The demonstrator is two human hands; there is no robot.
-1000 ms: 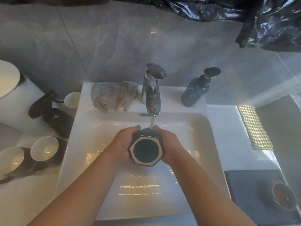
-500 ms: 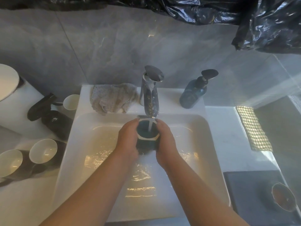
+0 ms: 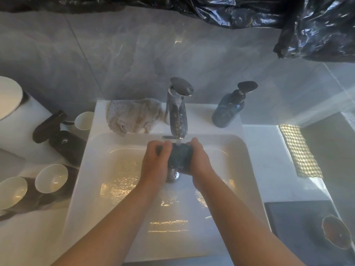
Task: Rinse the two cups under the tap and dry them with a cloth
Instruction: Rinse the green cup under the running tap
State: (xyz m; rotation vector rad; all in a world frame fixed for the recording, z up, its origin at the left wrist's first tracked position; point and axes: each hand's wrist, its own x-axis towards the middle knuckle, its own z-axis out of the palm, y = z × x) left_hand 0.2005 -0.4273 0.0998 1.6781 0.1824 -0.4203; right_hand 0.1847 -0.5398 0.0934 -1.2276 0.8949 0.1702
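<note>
A dark blue-green cup (image 3: 180, 157) is held over the white sink (image 3: 99, 150), right under the chrome tap (image 3: 177, 112), with water running onto its outer wall. My left hand (image 3: 155, 160) grips its left side and my right hand (image 3: 199, 160) its right side. The cup's opening faces away or down and is hidden. A crumpled pale patterned cloth (image 3: 132, 118) lies on the sink's back ledge, left of the tap. On the counter to the left stand two dark cups with white insides (image 3: 51, 177) (image 3: 12, 190).
A dark blue pump bottle (image 3: 228, 110) stands right of the tap. A black spray bottle (image 3: 57, 135) and a white mug (image 3: 84, 120) sit left of the sink. A dark mat with a spoon (image 3: 336, 235) lies at the right front. Black plastic sheeting (image 3: 317, 27) hangs overhead.
The cup has been raised toward the tap and turned over: its hexagonal white-rimmed opening faced me, then the stream, and now only its dark outside shows under the water.
</note>
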